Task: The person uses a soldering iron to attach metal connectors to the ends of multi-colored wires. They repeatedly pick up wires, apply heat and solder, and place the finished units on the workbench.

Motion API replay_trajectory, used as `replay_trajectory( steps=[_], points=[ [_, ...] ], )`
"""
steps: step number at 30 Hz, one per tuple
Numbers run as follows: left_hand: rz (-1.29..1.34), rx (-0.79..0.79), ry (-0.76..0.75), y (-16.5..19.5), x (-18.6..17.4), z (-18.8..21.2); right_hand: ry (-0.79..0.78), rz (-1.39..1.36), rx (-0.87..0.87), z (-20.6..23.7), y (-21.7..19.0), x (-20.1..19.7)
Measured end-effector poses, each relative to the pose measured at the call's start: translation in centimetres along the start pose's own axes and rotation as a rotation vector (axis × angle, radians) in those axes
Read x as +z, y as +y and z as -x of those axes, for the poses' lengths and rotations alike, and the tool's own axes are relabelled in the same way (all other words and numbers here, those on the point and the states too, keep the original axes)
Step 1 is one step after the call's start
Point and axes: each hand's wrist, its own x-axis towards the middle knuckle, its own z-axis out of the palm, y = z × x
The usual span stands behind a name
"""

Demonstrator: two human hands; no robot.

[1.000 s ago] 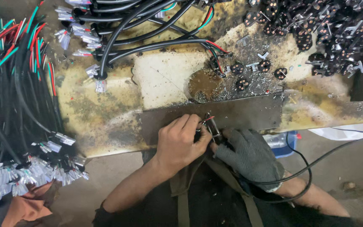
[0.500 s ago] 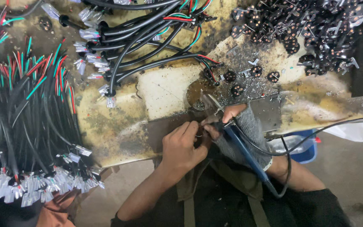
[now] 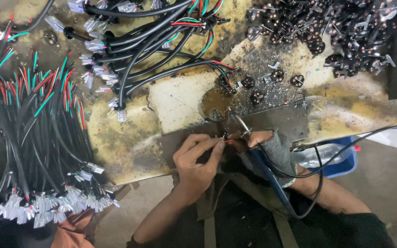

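Hands meet at the near edge of the desk (image 3: 129,138), over a dark metal plate (image 3: 276,120). The left hand (image 3: 197,158) is bare and closes its fingertips on a small black connector with a short red wire (image 3: 227,138), which sits just at the plate's near left corner. The right hand (image 3: 268,148) wears a grey glove and grips a soldering iron (image 3: 263,165) with a blue handle, its metal tip pointing far-left, right beside the connector.

Compared with half a second ago, the two hands are in nearly the same spot, but the left fingers have stretched out flatter toward the connector, and the iron's tip now shows clearly above the gloved thumb. A second ago the gloved hand lay lower, nearer the body, with no blue handle showing.

Counts: two hands, one iron, one plate. Three or four loose round black plugs (image 3: 277,75) lie on the desk just beyond the plate. One heap of black plugs (image 3: 327,32) fills the far right corner, too many to count. One fan of black cables with red and green wires (image 3: 129,50) lies far centre-left, and one thick bundle of the same cables (image 3: 33,138) hangs at the left. One blue tub (image 3: 345,160) stands below the desk at the right.
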Motion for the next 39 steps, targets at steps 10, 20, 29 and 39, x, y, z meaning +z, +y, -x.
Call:
replay_trajectory(
  steps=[10, 20, 29, 39],
  points=[
    [-0.051, -0.055, -0.002, 0.4, 1.5, 0.2, 0.025, 0.573, -0.867, 0.1, -1.0, 4.2],
    [-0.419, -0.011, 0.02, 1.7, 0.9, -3.6, 0.265, 0.661, -0.855, 0.1, -1.2, 5.2],
    [-0.338, -0.242, -0.375, 2.2, 0.1, -5.3, -0.023, 0.628, -0.8, 2.1, -3.3, 3.2],
    [-0.138, -0.127, -0.079, 2.2, 0.9, 0.4, -0.07, 1.327, -1.001, 2.3, -5.6, 5.4]
  ],
)
